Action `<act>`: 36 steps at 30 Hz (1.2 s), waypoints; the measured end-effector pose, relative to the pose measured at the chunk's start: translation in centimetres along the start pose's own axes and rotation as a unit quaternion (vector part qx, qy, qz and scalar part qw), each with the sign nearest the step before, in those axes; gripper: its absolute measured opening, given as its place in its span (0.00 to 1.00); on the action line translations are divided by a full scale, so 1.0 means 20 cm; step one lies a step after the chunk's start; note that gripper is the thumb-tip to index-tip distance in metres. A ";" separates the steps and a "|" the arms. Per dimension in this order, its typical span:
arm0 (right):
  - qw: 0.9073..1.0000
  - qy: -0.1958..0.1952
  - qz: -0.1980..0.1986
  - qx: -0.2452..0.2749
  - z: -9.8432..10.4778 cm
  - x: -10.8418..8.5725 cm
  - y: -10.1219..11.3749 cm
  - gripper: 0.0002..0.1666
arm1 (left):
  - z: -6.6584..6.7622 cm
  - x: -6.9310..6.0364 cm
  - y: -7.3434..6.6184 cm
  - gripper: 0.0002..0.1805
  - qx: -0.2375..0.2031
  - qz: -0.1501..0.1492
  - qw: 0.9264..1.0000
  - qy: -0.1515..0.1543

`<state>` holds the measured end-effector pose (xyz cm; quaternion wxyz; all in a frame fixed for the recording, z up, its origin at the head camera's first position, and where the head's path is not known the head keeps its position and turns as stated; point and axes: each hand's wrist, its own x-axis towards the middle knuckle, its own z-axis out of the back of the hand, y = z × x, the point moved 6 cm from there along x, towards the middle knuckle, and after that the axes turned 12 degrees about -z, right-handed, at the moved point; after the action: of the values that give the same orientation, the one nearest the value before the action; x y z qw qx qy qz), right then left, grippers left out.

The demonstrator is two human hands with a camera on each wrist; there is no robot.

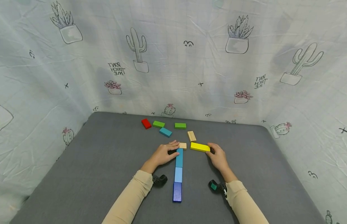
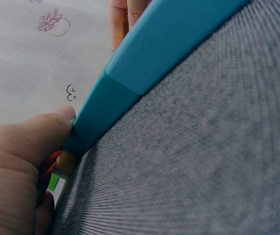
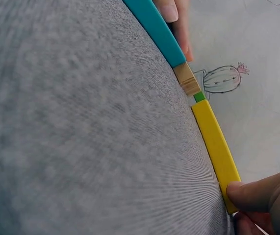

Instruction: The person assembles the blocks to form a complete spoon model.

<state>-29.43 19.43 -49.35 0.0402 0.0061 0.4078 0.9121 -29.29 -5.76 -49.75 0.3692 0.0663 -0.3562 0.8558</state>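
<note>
A straight row of flat blocks lies on the grey table: dark blue block [image 1: 177,192] nearest me, then light blue block [image 1: 178,175], then teal block [image 1: 179,158]. Across the row's far end lies a wooden block [image 1: 183,146], partly covered by my left hand [image 1: 163,154]. That hand's extended fingers touch the wooden block's left end, while its thumb [image 2: 56,125] rests against the teal block's side. My right hand [image 1: 219,157] pinches the right end of a long yellow block [image 1: 200,147]. A small gap separates the yellow block from the wooden one.
Behind the row lie a second wooden block [image 1: 191,136], a blue block [image 1: 165,132], two green blocks, left [image 1: 158,124] and right [image 1: 180,125], and a red block [image 1: 146,123]. A printed curtain [image 1: 173,68] hangs around the grey table [image 1: 106,168].
</note>
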 end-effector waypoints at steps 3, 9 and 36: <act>1.000 -0.006 -0.002 0.005 0.00 0.00 0.01 0.23 | 0.00 0.00 0.00 0.25 0.000 0.001 1.000 0.000; 1.000 -0.016 -0.003 0.016 0.00 0.00 0.01 0.21 | 0.00 0.00 0.00 0.25 0.004 -0.003 1.000 0.000; 0.996 -0.035 0.024 0.072 -0.19 0.07 0.30 0.22 | 0.00 0.00 0.00 0.26 0.006 -0.004 1.000 -0.006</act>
<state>-31.48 12.62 -47.43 0.0315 0.0507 0.4708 0.8802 -29.30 -5.74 -49.70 0.3701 0.0745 -0.3530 0.8561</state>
